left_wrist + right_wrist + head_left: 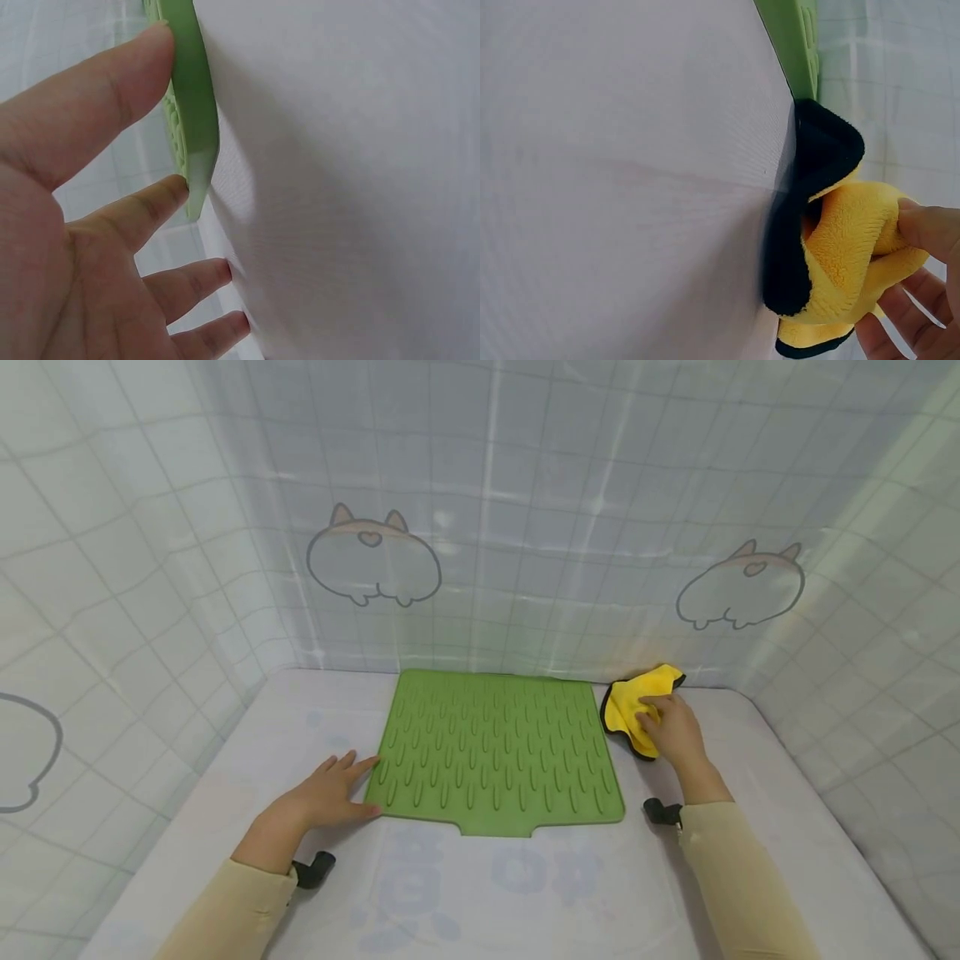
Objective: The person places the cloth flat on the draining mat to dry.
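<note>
A green mat with rows of raised ridges and a short tab at its near edge lies flat on the table. My left hand is at its near left corner, fingers spread and straight. In the left wrist view the thumb and index fingertip touch the mat's edge, while the other fingertips come down beside it at the white surface. To the right of the mat, my right hand pinches a yellow cloth with black trim. The right wrist view shows the cloth bunched up between thumb and fingers, its black border hanging against the table.
A white cover with faint printed shapes lies over the table. Grid-patterned curtains with cartoon animal prints rise behind and at both sides. Small black devices sit at both wrists, below beige sleeves.
</note>
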`<state>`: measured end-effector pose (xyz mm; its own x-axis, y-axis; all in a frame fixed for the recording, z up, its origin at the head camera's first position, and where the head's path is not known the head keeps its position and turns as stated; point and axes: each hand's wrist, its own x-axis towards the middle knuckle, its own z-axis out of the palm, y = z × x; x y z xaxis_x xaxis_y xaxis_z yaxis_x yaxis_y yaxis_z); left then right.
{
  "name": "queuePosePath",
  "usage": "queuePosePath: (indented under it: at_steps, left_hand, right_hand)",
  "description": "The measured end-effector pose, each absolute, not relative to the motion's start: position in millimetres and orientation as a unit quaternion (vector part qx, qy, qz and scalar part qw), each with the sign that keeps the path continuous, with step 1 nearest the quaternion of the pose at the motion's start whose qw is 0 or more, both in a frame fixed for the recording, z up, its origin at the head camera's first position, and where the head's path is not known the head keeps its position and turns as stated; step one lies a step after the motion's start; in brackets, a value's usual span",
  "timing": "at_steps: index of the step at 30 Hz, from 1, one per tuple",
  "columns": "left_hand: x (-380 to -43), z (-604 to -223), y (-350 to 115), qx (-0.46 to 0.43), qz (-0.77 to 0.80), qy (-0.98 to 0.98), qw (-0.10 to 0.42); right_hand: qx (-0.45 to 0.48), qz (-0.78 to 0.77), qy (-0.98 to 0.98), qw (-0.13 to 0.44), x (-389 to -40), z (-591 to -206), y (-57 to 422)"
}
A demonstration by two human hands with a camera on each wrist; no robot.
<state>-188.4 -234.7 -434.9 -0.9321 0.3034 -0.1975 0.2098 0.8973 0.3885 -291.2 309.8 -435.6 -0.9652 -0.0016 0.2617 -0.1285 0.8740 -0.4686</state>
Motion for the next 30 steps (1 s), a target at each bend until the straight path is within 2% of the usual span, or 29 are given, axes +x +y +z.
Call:
queuePosePath:
  at_steps: [30]
  left_hand:
    - [-190, -443, -237, 0.128, 0.184, 0.967, 0.120]
  right_hand:
    - [0.008, 0.304, -0.943, 0.137, -276, -430, 311]
